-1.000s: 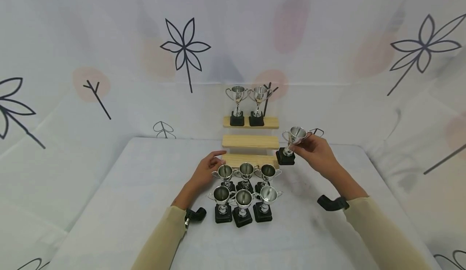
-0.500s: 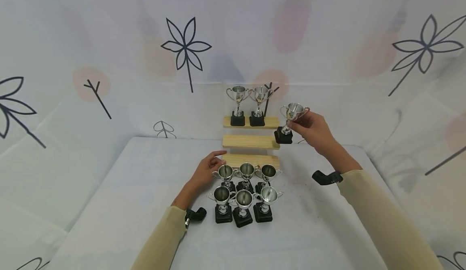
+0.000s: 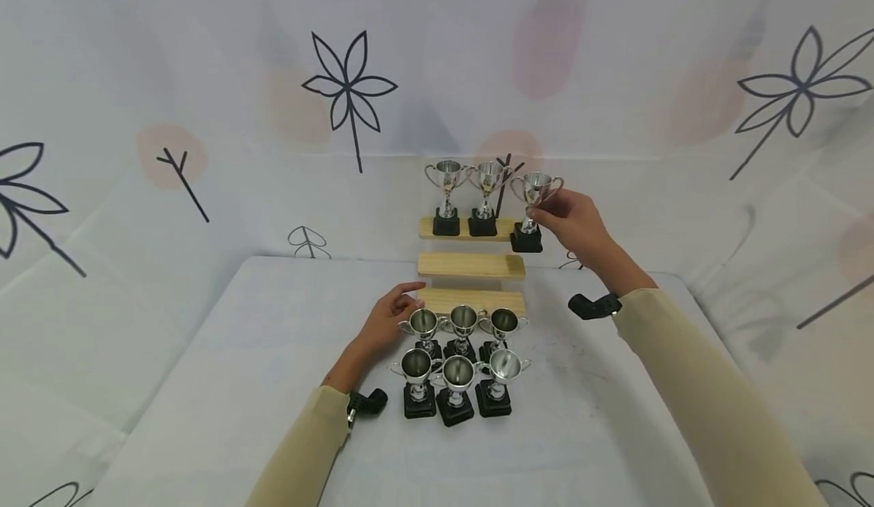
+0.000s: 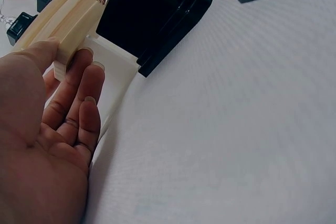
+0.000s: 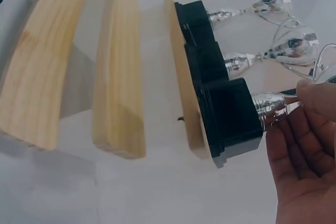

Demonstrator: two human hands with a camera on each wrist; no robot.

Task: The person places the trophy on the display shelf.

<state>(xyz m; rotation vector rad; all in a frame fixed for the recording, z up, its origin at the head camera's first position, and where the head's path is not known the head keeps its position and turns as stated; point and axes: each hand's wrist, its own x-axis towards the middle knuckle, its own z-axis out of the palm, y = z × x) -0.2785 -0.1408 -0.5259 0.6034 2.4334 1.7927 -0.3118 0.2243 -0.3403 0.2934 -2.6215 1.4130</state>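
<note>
The right hand (image 3: 570, 222) pinches a trophy (image 3: 536, 190) beside two cups (image 3: 482, 225) (upright on the top shelf (image 3: 426, 229)). The left hand (image 3: 386, 320) pinches the bottom shelf (image 3: 471, 299).

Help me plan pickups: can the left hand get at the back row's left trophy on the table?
Probably yes: nothing shows between the left hand and that trophy, though the hand would likely need to leave the lowest shelf first.
</note>
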